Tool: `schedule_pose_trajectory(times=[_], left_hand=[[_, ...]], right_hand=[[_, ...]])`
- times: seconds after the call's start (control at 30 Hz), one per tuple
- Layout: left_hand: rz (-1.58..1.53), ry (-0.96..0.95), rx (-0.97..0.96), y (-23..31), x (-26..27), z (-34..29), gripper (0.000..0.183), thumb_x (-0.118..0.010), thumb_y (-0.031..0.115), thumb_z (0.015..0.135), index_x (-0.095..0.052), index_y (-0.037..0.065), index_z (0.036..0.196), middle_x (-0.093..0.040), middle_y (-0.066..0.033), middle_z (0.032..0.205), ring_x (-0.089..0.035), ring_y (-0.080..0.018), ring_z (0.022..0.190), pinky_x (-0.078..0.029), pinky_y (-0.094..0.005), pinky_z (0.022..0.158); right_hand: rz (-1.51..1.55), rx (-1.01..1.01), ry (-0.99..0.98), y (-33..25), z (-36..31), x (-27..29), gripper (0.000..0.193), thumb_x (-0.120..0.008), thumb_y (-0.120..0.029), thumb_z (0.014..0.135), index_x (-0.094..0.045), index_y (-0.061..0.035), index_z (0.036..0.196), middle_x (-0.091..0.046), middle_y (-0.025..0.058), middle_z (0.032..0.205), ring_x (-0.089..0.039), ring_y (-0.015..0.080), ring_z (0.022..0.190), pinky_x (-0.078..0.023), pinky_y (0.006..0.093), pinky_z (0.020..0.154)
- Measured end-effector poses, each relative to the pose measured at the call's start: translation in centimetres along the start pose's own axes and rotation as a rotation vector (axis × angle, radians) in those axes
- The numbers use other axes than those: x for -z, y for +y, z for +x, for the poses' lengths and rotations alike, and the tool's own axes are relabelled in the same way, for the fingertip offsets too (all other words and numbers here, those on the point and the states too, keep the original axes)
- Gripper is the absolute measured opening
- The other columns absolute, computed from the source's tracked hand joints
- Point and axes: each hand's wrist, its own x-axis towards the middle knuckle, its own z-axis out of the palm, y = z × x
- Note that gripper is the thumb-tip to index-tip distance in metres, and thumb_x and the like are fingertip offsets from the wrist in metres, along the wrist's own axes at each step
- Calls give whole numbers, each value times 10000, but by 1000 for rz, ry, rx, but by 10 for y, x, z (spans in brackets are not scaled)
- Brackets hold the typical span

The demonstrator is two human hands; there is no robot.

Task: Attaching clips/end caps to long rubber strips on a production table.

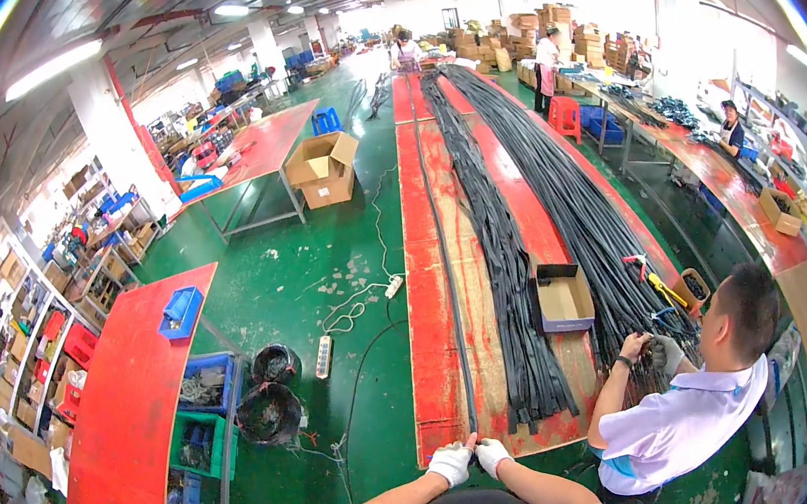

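Note:
At the near edge of the long red table [415,323], my left hand [450,463], in a white glove with bare fingertips, pinches the near end of a long, narrow black strip [452,309]. My right hand [492,455], gloved alike, meets it there, its fingers closed at the same end. This strip runs lengthwise along the table's left part toward the far end. To its right lies a bundle of flat black strips [508,294], with a thicker bundle of black cords [567,211] beyond.
An open cardboard box [565,300] sits on the strips. At my right, a co-worker [687,384] handles cord ends beside a yellow-handled tool [666,289]. To the left stand a red side table [134,391], black buckets [270,412] and a power strip [324,356] on the green floor.

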Motion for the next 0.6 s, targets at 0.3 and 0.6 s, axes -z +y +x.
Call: schedule_pose_trajectory(times=[0.3,0.6], left_hand=[[-22,10,16,-1,-4,2,851,-635,152,877,-320,137,1667,-680,-229,1270,-688,-387,1157,-554,-498,969],[-15,6,16,-4,-6,2,837,-643,163,887,-329,137,1662,-685,-225,1241,-691,-389,1127,-560,-488,954]], right_hand=[[25,62,13,8,6,-2,287,-562,-166,1002,-690,34,1163,-731,154,948,-653,249,727,-502,410,616],[7,43,22,2,2,-4,310,-571,-172,1002,-678,38,1204,-737,162,967,-664,245,740,-514,402,634]])
